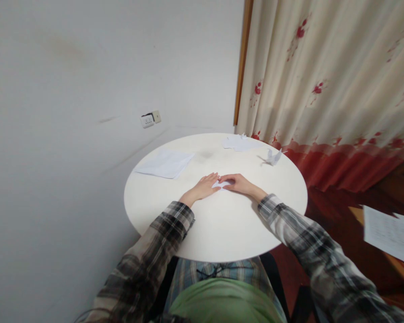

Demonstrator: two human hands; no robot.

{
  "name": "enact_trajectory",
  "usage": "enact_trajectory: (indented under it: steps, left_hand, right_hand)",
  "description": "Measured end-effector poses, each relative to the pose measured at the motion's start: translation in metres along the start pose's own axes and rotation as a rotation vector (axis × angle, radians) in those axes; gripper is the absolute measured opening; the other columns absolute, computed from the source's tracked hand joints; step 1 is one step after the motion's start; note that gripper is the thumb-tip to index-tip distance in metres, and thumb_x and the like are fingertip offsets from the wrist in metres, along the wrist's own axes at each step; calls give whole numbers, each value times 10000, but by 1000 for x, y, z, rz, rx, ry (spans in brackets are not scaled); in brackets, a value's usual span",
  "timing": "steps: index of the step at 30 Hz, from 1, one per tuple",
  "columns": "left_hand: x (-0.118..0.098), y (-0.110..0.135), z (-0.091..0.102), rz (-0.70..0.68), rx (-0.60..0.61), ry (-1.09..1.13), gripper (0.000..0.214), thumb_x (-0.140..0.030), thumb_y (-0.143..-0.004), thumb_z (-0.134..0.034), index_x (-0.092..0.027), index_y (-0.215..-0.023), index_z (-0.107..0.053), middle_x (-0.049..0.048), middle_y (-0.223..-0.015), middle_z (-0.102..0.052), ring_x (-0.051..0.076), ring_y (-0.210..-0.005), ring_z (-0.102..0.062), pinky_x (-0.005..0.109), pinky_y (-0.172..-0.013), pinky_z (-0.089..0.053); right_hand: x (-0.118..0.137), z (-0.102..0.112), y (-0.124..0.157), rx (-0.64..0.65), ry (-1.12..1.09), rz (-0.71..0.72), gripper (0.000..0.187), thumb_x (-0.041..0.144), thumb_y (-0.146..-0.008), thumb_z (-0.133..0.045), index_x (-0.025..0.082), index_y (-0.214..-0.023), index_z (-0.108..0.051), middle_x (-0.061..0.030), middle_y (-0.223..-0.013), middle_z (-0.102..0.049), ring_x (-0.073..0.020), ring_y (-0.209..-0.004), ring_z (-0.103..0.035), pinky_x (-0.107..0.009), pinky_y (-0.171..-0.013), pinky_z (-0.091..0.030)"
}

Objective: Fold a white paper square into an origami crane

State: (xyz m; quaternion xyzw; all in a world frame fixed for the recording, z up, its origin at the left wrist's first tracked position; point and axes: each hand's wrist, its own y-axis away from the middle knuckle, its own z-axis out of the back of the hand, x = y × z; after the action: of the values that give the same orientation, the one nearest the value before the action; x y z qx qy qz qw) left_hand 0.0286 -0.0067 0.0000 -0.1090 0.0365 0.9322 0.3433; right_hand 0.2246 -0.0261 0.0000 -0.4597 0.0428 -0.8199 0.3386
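A small folded piece of white paper (pixel 218 184) lies on the round white table (pixel 218 233), partly covered by both hands. My left hand (pixel 206 185) rests flat on its left side, fingers stretched out and pressing it down. From the right, my right hand (pixel 237 183) curls over the same paper, with thumb and fingers gripping its edge. Exact folds in the paper are hidden under the fingers. Farther right on the table stands a white folded paper crane (pixel 273 157), away from my hands.
White paper sheets (pixel 166 163) lie at the table's left. More white paper (pixel 240 143) is at the far edge, with a small folded piece on it. A wall with a socket (pixel 148 120) is on the left, a curtain (pixel 323 89) behind. Papers (pixel 387 233) lie on a wooden surface at right.
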Motion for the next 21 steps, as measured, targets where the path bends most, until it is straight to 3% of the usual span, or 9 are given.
enact_trajectory:
  steps: [21]
  left_hand:
    - [-3,2,2,3,-1,-55,599,-464,-863,-265,-150,-1371,-208,88,-1460,-158,179,-1343,-124,329,-1069,-122]
  right_hand:
    - [-14,1,-4,-129,204,-60,210,126,-730,-527,176,-883,-662,-49,-947,-665,-154,-886,-586,-302,-848,-422]
